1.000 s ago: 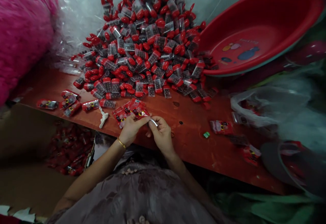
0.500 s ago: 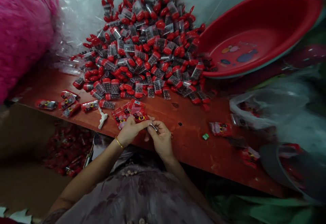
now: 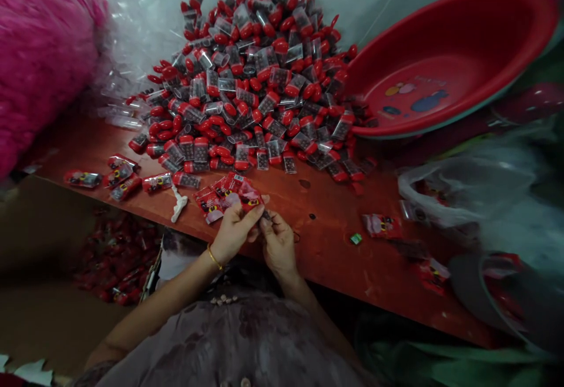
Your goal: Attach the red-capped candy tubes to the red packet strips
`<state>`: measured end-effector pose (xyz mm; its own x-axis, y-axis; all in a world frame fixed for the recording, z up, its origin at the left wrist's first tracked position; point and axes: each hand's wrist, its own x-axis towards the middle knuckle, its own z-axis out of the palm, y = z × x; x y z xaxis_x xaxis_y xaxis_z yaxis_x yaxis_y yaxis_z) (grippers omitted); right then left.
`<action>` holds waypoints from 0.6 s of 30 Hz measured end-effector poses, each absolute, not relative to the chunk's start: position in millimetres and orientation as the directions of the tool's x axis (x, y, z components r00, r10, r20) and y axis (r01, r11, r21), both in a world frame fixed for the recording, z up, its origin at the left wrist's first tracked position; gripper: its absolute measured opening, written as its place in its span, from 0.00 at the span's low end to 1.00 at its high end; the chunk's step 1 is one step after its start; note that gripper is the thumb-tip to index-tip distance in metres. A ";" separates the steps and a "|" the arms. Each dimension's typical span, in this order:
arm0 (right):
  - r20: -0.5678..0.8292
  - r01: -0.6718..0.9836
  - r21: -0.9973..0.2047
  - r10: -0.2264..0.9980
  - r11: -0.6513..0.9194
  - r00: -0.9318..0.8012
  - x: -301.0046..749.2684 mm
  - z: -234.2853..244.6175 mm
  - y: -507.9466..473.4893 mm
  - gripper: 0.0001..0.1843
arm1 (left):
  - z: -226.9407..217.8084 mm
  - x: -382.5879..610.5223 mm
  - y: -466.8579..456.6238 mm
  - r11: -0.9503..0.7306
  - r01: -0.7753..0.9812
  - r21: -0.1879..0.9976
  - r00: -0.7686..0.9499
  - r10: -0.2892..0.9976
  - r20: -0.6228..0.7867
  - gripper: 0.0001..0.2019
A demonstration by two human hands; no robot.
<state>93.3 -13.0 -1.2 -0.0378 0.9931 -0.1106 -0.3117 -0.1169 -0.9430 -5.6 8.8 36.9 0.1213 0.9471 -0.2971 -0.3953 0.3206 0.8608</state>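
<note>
My left hand (image 3: 233,229), with a gold bracelet (image 3: 215,258) at the wrist, is closed with its thumb stretched toward my right hand (image 3: 278,245). My right fingers pinch a small dark, shiny piece (image 3: 266,215), mostly hidden between the two hands. What the left fingertips grip is hidden. Just beyond the left hand lie red printed wrappers (image 3: 230,184) with pink patches, overlapping on the table; one reaches up to the left fingertips. Left of them are a small clear container with a red cap (image 3: 187,180) and a white crumpled strip (image 3: 178,205).
A tall heap of red-capped containers (image 3: 253,90) covers the back of the red-brown table (image 3: 335,263). At right stand a red basin (image 3: 445,61) and a clear plastic bag (image 3: 467,187). Wrapped containers (image 3: 126,187) lie at left, near a pink bundle (image 3: 48,52).
My left hand has shifted slightly right, closer to the right hand. The shiny piece between my fingers has turned and shows darker. The view has shifted slightly.
</note>
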 end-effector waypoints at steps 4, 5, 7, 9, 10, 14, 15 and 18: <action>-0.083 -0.274 -0.958 0.997 -0.079 0.002 91.8 5.3 -13.7 0.15 | 35.7 -6.5 5.1 0.302 -0.381 0.874 0.114 0.953 -0.280 0.21; -0.072 -0.256 -0.964 0.997 -0.068 0.009 92.1 8.1 -13.1 0.15 | 35.6 -7.6 5.7 0.257 -0.386 0.886 0.055 0.965 -0.256 0.21; -0.055 -0.233 -0.971 0.998 -0.049 0.019 93.1 12.5 -11.2 0.15 | 35.3 -10.1 8.0 0.150 -0.354 0.923 -0.074 0.979 -0.188 0.21; -0.049 -0.244 -0.969 0.998 -0.038 0.040 93.5 14.3 -9.0 0.14 | 34.2 -11.5 9.5 0.112 -0.279 0.954 -0.097 0.985 -0.144 0.20; -0.051 -0.253 -0.967 0.997 -0.035 0.058 93.6 14.5 -7.9 0.13 | 33.4 -11.3 9.5 0.120 -0.250 0.961 -0.067 0.988 -0.141 0.19; -0.058 -0.242 -0.970 0.994 -0.034 0.091 94.7 15.5 -5.3 0.13 | 31.6 -8.3 6.3 0.171 -0.231 0.958 0.053 0.985 -0.163 0.17; -0.053 -0.231 -0.972 0.996 -0.034 0.078 95.5 16.3 -4.9 0.12 | 32.0 -7.9 6.3 0.175 -0.242 0.954 0.058 0.984 -0.166 0.16; -0.047 -0.221 -0.974 0.999 -0.041 0.024 99.2 18.6 -3.6 0.12 | 34.2 -8.2 10.2 0.173 -0.336 0.926 0.006 0.983 -0.181 0.14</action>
